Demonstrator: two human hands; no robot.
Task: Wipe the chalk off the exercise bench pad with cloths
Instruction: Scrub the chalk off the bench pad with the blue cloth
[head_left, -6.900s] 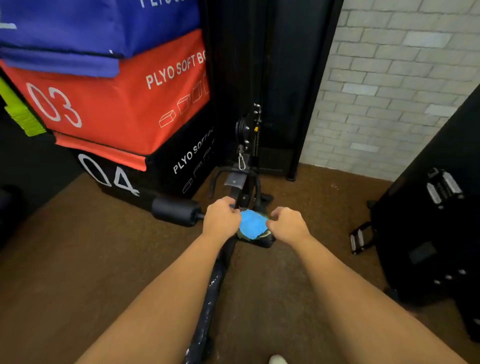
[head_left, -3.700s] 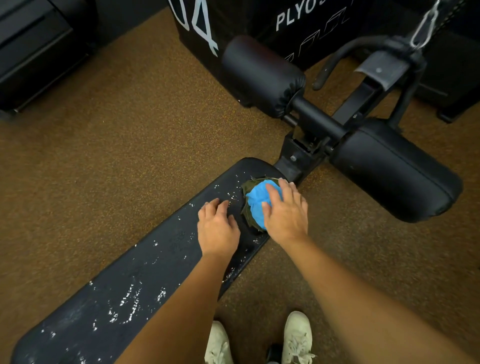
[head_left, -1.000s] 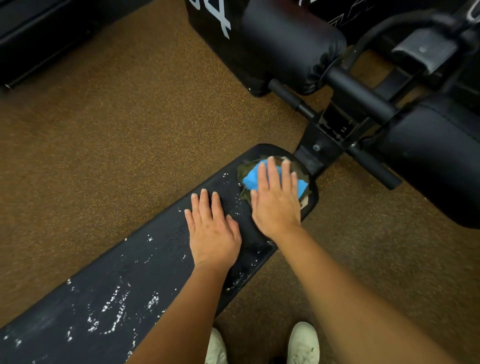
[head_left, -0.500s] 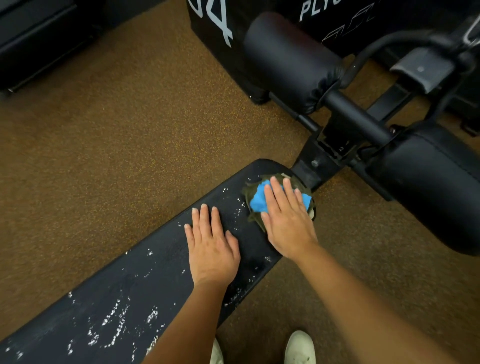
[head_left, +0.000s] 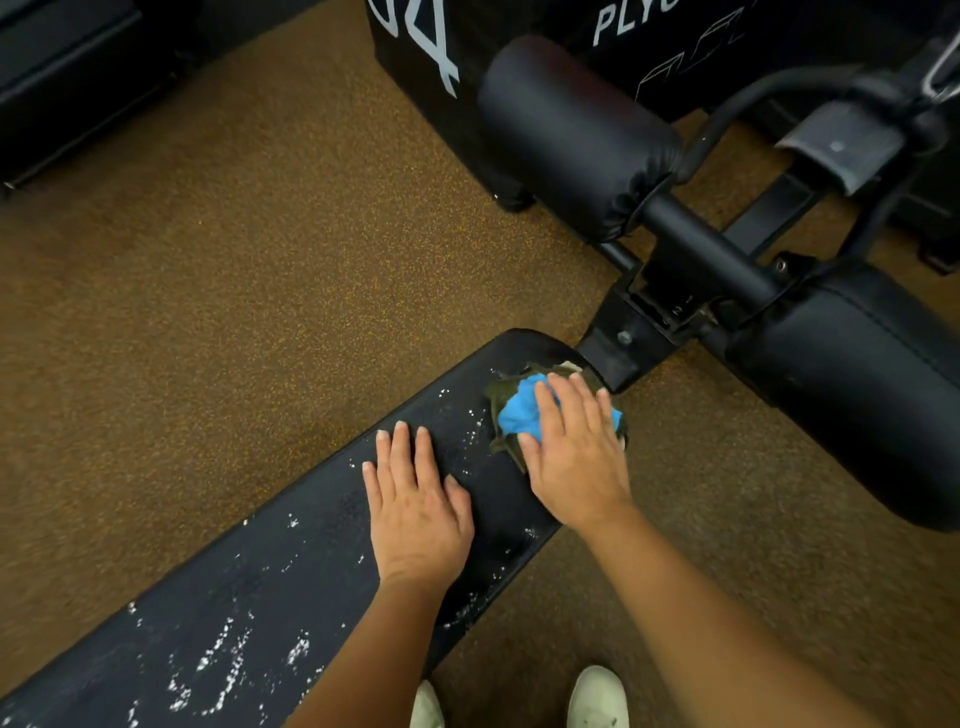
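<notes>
A long black bench pad (head_left: 270, 587) runs from lower left to the centre, flecked with white chalk. At its far end lies a bunched blue cloth (head_left: 519, 413) on top of a dark green cloth (head_left: 501, 395). My right hand (head_left: 574, 457) presses flat on the cloths, fingers spread over them. My left hand (head_left: 415, 509) lies flat on the bare pad just left of the cloths, holding nothing.
Two black roller pads (head_left: 571, 135) (head_left: 852, 384) on a metal frame (head_left: 639, 322) stand beyond the bench end. A black plyo box (head_left: 415, 62) marked 04 sits behind. Brown speckled floor (head_left: 208, 312) surrounds the bench. My white shoes (head_left: 597, 696) are at the bottom.
My right hand has slid the cloths a little back toward me along the pad end. My left hand stays flat in the same spot on the pad.
</notes>
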